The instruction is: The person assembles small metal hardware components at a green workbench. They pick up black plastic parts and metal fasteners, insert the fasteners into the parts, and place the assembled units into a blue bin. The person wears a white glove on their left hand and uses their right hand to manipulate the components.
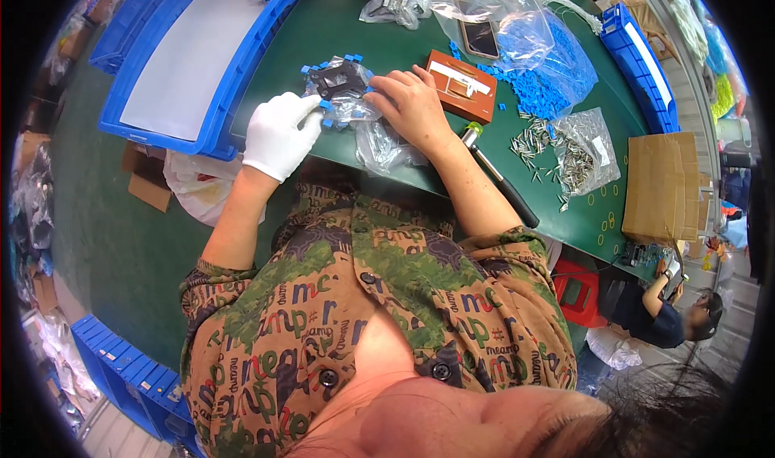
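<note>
On a green table [335, 18], a black, branching plastic part [343, 77] is gripped from either side by bent fingers of the white-gloved left hand [282, 133] and bare right hand [413, 107].

The glove [278, 137] is matt cloth, the black part [340, 78] probably plastic.

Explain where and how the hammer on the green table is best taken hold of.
Probably by the near half of the black handle, coming from the right: the hammer lies slantwise, that long, slim part toward the near side, the silver-and-green head at the far end, and the right forearm close along its left.
</note>
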`<state>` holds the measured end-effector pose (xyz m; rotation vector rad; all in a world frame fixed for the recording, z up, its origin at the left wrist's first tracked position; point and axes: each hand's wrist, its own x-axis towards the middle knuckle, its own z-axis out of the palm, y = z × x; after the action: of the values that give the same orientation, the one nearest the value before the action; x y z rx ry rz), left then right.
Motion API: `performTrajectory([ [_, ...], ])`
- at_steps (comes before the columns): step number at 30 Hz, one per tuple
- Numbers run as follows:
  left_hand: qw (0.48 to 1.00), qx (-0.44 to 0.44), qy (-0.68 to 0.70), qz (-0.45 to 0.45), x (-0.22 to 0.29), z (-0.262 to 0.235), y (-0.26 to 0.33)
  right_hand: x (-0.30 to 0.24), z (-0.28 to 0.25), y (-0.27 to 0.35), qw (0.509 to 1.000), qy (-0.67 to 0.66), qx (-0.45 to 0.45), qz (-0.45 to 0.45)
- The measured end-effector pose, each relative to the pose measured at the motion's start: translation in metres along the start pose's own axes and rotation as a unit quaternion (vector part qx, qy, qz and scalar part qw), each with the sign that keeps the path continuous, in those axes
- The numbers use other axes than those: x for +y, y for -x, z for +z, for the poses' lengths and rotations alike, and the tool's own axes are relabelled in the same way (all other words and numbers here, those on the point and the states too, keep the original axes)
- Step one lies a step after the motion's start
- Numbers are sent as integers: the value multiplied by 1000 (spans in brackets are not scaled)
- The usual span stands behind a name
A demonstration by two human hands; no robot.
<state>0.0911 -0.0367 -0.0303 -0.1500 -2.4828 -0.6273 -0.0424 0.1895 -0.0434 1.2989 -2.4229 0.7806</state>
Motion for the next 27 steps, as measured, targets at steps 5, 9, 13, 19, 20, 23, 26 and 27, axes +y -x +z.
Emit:
performTrajectory([
  [5, 999, 23, -2, 25, -6, 12, 1, -2, -3, 0, 1000, -14, -14, 21],
  [9, 999, 7, 38, -16, -11, 17, 0, -4, -6, 0, 999, -18, -15, 24],
  [13, 998, 9, 15, -55, -5, 20, -1, -3, -5, 0, 1000, -16, -12, 19],
  [19, 997, 40, -28, -58, 4, 25, -5, -5, -4, 1, 999, -23, -5, 25],
  [20, 996, 43, -43, -59, 6, 25, -6, -5, -3, 1, 999, -26, -4, 29],
  [23, 994, 51, -71, -66, 10, 28, -10, -4, 1, 2, 999, -30, 1, 35],
  [26, 993, 58, -65, -78, 6, 30, -8, -5, 2, 2, 999, -28, 6, 36],
  [27, 993, 64, -61, -76, 5, 32, -8, -6, 2, 2, 999, -27, 7, 35],
])
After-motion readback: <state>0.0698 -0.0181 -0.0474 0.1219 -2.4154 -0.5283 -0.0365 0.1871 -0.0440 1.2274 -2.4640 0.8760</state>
